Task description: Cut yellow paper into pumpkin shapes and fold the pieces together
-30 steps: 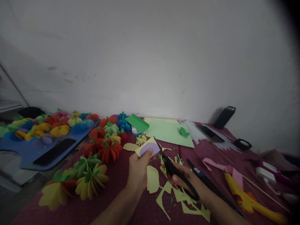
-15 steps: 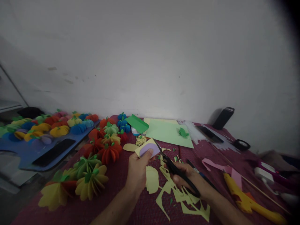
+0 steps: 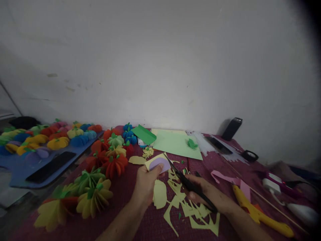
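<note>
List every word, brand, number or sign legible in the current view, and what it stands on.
No text can be read anywhere.
Purple paper piece: no lettering visible.
Black-handled scissors: any marking is too small or blurred to read.
Yellow glue gun and black tape roll: likewise.

Right hand gripping black scissors, left hand pinching yellow paper left of the scissors, scraps below them!

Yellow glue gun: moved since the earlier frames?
No. The yellow glue gun lies in the same place against the pink paper strip; both sit further left in the picture together, so the camera shifted.
</note>
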Demonstrator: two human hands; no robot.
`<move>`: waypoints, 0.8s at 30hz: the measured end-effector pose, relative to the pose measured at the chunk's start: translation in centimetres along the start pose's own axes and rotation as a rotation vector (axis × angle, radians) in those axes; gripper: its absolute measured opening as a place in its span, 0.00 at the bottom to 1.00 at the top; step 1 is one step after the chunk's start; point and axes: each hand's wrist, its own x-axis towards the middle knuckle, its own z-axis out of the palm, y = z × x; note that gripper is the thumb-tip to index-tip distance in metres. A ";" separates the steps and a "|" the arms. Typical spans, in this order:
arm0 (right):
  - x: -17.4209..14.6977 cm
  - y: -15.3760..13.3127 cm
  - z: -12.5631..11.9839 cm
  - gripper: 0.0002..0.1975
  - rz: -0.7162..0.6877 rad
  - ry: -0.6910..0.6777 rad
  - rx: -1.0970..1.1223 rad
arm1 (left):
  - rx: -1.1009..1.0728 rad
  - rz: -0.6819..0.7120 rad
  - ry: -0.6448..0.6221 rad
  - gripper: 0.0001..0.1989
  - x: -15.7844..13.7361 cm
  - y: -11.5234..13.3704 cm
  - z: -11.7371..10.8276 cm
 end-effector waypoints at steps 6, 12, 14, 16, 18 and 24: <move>0.2 0.2 0.0 0.22 -0.019 -0.046 0.085 | 0.037 -0.051 -0.011 0.11 -0.5 -0.1 0.4; 0.5 0.6 0.2 0.24 -0.001 -0.035 0.129 | 0.065 -0.042 -0.043 0.10 -0.5 -0.5 0.4; 0.5 0.7 0.2 0.24 -0.015 -0.028 0.125 | 0.056 -0.037 -0.046 0.10 -0.4 -0.6 0.4; 0.5 0.7 0.1 0.24 -0.033 -0.020 0.105 | 0.046 -0.054 -0.048 0.11 -0.4 -0.6 0.3; 0.5 0.5 0.1 0.24 -0.040 -0.016 0.080 | 0.042 -0.067 -0.044 0.11 -0.5 -0.6 0.4; 0.5 0.4 0.1 0.21 -0.030 -0.022 0.083 | 0.055 -0.060 -0.034 0.10 -0.6 -0.4 0.5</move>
